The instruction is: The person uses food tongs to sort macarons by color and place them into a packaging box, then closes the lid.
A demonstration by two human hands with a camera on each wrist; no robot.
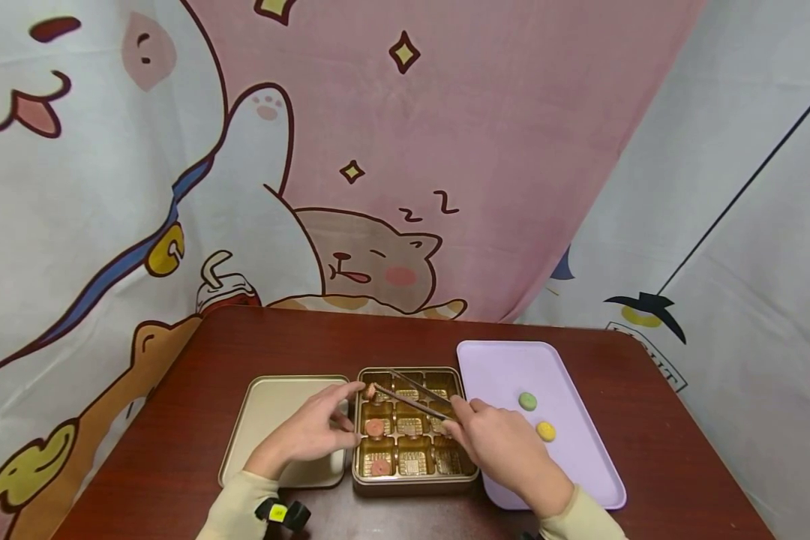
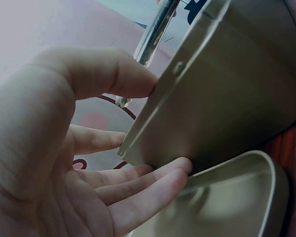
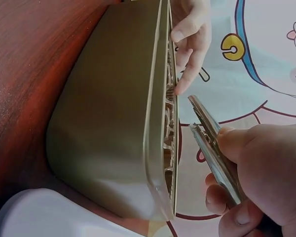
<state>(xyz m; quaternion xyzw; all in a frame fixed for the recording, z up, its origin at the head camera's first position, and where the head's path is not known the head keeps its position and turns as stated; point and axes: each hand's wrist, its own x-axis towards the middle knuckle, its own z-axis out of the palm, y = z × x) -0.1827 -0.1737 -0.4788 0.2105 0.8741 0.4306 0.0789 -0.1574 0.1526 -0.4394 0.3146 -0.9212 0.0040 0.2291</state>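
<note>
My right hand holds metal tongs over the square gold tin. The tongs' arms stand apart, with no thing between them in the right wrist view. One tip is close to a pinkish macaron, which stands on edge in the far left compartment. Flatter pink macarons lie in the left column's middle compartment and near compartment. My left hand touches the tin's left side and rim with fairly straight fingers, as the left wrist view also shows.
A lilac tray right of the tin carries a green macaron and a yellow macaron. The gold lid lies left of the tin, partly under my left hand. A cartoon-print cloth hangs behind the brown table.
</note>
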